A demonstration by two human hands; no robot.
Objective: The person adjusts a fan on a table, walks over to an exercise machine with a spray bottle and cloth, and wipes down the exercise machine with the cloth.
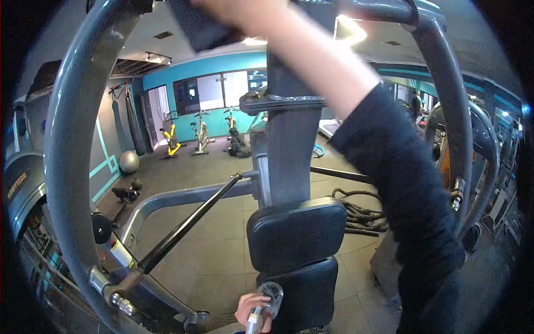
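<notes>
My right hand point(245, 11) is raised to the top edge of the head view, smeared by motion and partly cut off. Against it hangs a dark cloth point(197, 28), a flat piece with one corner pointing down. The dark-sleeved right arm crosses in front of the upright column point(289, 150) of a grey gym machine. Low in the view, my left hand point(252, 310) is closed around a clear plastic bottle point(272, 292) with a whitish part beside the fingers. This bottle is in front of the machine's lower black pad point(306, 295); the upper black pad point(297, 231) is above it.
Curved grey frame tubes point(69, 139) arch along both sides. A black rod point(192, 222) slants at the left. Behind are a coiled battle rope point(361, 214), exercise bikes point(201, 136), an exercise ball point(129, 162) and a distant person point(415, 104).
</notes>
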